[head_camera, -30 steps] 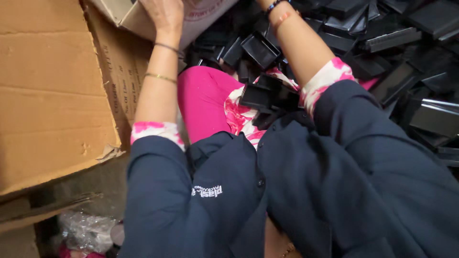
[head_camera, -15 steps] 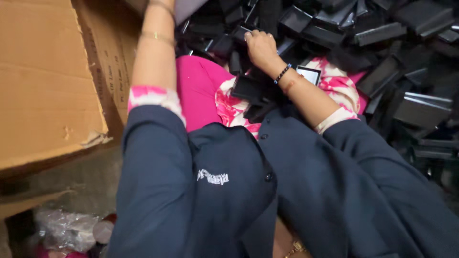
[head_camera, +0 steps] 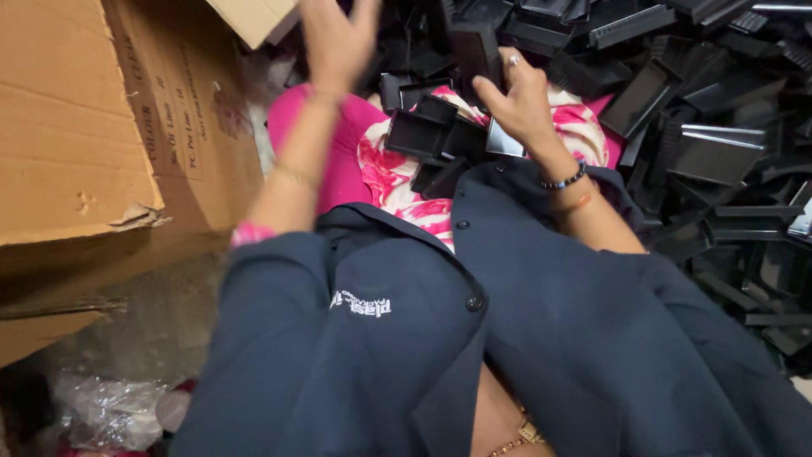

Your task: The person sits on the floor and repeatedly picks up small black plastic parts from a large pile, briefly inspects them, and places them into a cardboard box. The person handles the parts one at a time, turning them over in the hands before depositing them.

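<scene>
We are down on a rough grey floor (head_camera: 161,330), hemmed in by a large brown cardboard box (head_camera: 76,127) on our left and a deep heap of black plastic trays (head_camera: 694,110) that spreads across the top and right of the view. A crumpled clear plastic bag (head_camera: 110,410) lies on the floor by the lower left corner, just under the box.

Our lap is covered in pink and white flowered cloth (head_camera: 397,182), with a dark navy jacket (head_camera: 474,338) over it. A few black trays (head_camera: 436,140) rest on the lap itself, touching one another, one of them turned so that its hollow faces up.

Our left hand (head_camera: 338,38) is raised above the lap, blurred, with its fingers spread wide and nothing in them; it hangs near a loose cardboard flap (head_camera: 254,17) at the top of the box. A thin gold bangle (head_camera: 292,175) sits on that forearm.

Our right hand (head_camera: 516,106) is over the trays on the lap, at the edge of the heap. Its fingers are curled around a dark tray piece (head_camera: 478,51) that stands upright against the palm, the thumb pressed to its near side. There is a ring on one finger, and a dark beaded bracelet (head_camera: 565,180) circles the wrist.
</scene>
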